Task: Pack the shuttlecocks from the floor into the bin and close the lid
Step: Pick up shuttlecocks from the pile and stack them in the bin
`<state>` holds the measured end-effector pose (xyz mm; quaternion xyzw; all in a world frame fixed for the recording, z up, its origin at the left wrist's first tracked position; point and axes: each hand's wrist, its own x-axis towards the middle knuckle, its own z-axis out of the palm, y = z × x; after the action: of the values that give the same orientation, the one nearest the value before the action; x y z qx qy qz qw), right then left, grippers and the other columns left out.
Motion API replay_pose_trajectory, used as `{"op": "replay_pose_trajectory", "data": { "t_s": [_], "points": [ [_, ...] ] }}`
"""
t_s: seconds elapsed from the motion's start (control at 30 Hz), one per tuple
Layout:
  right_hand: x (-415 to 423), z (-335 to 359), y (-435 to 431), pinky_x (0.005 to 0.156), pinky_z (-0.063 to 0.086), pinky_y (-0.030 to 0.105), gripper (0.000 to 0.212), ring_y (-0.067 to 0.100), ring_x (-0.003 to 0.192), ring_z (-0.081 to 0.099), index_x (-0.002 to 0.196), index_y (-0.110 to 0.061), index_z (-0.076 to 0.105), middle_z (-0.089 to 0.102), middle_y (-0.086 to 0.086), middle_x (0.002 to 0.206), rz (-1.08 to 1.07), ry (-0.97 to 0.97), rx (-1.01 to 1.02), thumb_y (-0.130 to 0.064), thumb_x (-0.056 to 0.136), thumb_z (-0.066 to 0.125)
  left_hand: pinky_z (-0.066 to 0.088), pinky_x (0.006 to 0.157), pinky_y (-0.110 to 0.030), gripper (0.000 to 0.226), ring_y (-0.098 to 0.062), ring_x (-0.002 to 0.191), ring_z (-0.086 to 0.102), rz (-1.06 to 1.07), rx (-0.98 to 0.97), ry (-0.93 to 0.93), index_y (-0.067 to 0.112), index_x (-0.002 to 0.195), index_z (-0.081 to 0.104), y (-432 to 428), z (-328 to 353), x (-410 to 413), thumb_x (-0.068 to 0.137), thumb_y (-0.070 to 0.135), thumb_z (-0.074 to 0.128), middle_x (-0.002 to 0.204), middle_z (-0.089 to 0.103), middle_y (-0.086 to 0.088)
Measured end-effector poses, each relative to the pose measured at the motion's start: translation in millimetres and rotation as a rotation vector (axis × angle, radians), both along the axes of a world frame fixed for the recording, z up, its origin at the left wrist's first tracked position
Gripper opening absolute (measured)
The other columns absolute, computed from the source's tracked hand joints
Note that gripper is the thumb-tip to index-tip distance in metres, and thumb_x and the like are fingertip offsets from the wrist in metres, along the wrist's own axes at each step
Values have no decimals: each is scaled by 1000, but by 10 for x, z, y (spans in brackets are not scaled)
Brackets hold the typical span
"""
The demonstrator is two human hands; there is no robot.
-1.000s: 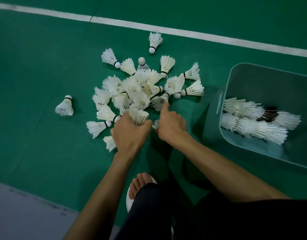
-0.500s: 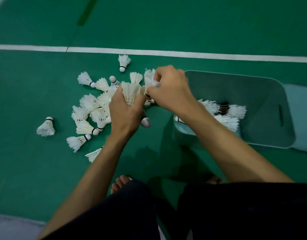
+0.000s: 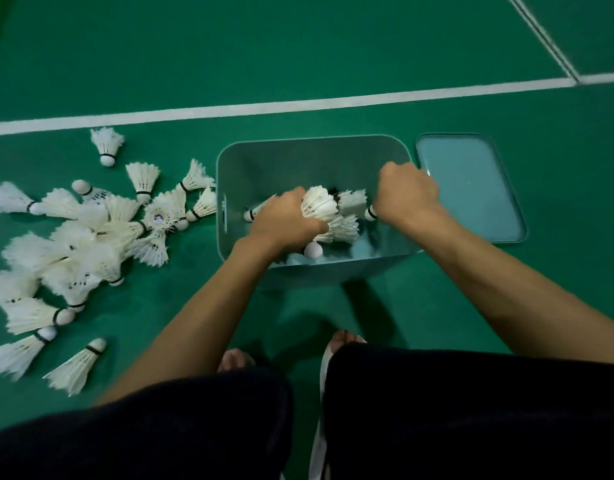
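A pale teal bin [image 3: 264,157] stands open on the green floor ahead of me. Both hands are inside it. My left hand [image 3: 285,220] grips a stack of white shuttlecocks [image 3: 319,204] low in the bin. My right hand [image 3: 406,195] is curled near the bin's right wall, holding a shuttlecock [image 3: 369,213] whose cork shows at its left side. More shuttlecocks [image 3: 340,230] lie on the bin's bottom. A pile of several white shuttlecocks [image 3: 91,237] lies on the floor to the bin's left. The lid [image 3: 472,188] lies flat just right of the bin.
A white court line [image 3: 298,105] runs across the floor beyond the bin, meeting another line at the far right. My bare feet [image 3: 234,358] and dark-clothed knees fill the bottom of the view, close to the bin's near wall.
Both hands carried shuttlecocks from above the floor pile rightward and down into the bin. The view swung right, so the lid is now fully visible.
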<state>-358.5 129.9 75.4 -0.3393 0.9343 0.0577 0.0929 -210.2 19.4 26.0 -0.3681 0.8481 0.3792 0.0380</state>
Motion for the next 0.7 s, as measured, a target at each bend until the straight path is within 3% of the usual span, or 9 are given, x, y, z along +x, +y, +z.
{"op": "replay_pose_trajectory", "data": {
  "t_s": [0.07,0.17,0.27,0.37,0.43,0.5,0.57,0.7],
  "points": [
    [8,-154,-50,69,45,36,26,35,88,63,113,-4,64,64,15,97,35,19,106,-4,87,63,51,91,-38,52,-30,111,61,-10,20,-70,20,119,60,-25,-138,-27,79,52,69,117,67,-4],
    [-2,-423,-130,68,44,35,20,33,89,66,108,-6,67,63,11,92,51,7,159,-3,88,62,43,100,-37,78,-30,133,50,-16,17,-168,13,147,44,-101,-240,14,88,60,63,149,52,-10],
    [-31,-598,-177,67,43,34,10,30,80,59,96,-6,64,61,9,86,5,-26,120,-1,88,61,43,88,-35,76,-31,125,54,14,29,-229,11,142,48,-207,-322,90,89,65,58,143,56,-11],
    [-57,-710,-230,72,50,36,7,35,95,67,86,-7,55,65,13,98,-107,-187,62,-1,87,57,41,81,-33,72,-27,104,58,16,74,-276,12,135,56,-280,-363,136,89,68,55,120,68,-8],
    [-94,-769,-255,78,57,39,13,36,96,69,76,-6,52,61,13,95,-184,-319,50,-1,88,55,44,86,-34,77,-29,112,59,-1,108,-331,13,139,54,-310,-381,141,88,70,54,133,64,-9],
    [-166,-819,-281,64,57,37,21,32,75,70,70,-6,50,62,13,86,-227,-375,45,1,90,53,46,96,-36,81,-31,122,58,-15,138,-375,13,142,53,-350,-403,123,87,73,53,143,57,-10],
    [-224,-828,-321,50,51,32,22,26,56,65,71,-4,50,62,13,77,-243,-411,49,3,92,52,47,100,-39,82,-32,119,59,-29,167,-390,12,139,55,-380,-422,93,88,76,49,142,58,-11],
    [-326,-868,-378,51,56,34,24,25,54,64,73,-5,48,51,9,73,-233,-444,56,3,96,52,44,103,-40,92,-33,128,54,-40,176,-391,5,143,52,-378,-413,23,91,79,35,152,49,-14]
  ]
}}
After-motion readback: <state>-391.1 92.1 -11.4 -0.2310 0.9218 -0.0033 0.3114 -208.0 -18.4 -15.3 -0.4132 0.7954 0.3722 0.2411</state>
